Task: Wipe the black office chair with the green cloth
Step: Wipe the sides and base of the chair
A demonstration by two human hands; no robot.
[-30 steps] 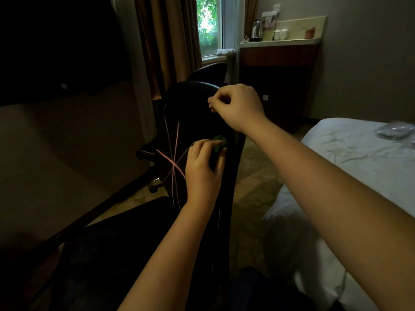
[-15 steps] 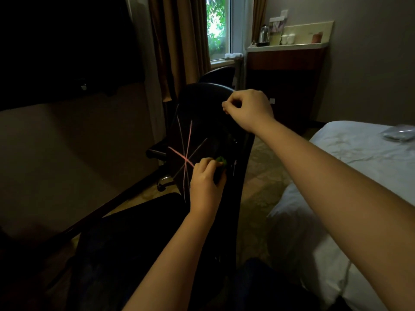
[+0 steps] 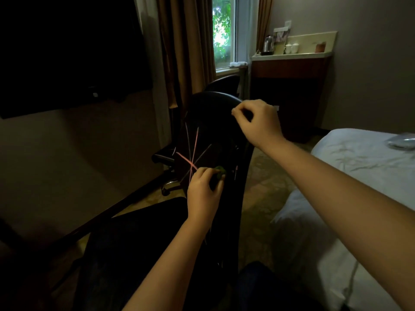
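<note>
Spotter: Cloth check. The green cloth (image 3: 219,169) is bunched in the left hand (image 3: 205,194) and pressed on the chair (image 3: 211,113), low on the front of the backrest. Only a small green wad shows past the fingers (image 3: 202,173), which are curled round it.

Checker: Diff vs 1 s ago?

Spotter: The hand and cloth have slid down the chair back, from approx mid-height to where the pink streaks (image 3: 194,153) cross. The right hand (image 3: 258,122) hasn't left the chair's top rim. Its fingers are curled tight there, prob. pinching the edge to steady it.

Checker: Meaning for the task?

Spotter: I'd say it's a downward wipe stroke in progress. The upper back is likely covered, and the lower back, seat and armrest are still to do. The streaks are still visible, and I can't tell if they're marks or reflections.

Checker: Risks?

Spotter: The chair is on castors, so it could roll or swivel if the top grip slackens. The cloth is wadded small, so each pass covers little.

Checker: Containers?

Spotter: Beyond the chair, a counter (image 3: 292,56) carries a kettle (image 3: 268,44) and white cups (image 3: 291,48). They're too far off to see contents. To the right of the chair there's a bed (image 3: 359,158) with a clear plastic item (image 3: 402,140) on it, contents unclear. None of these matter for the wipe.
</note>
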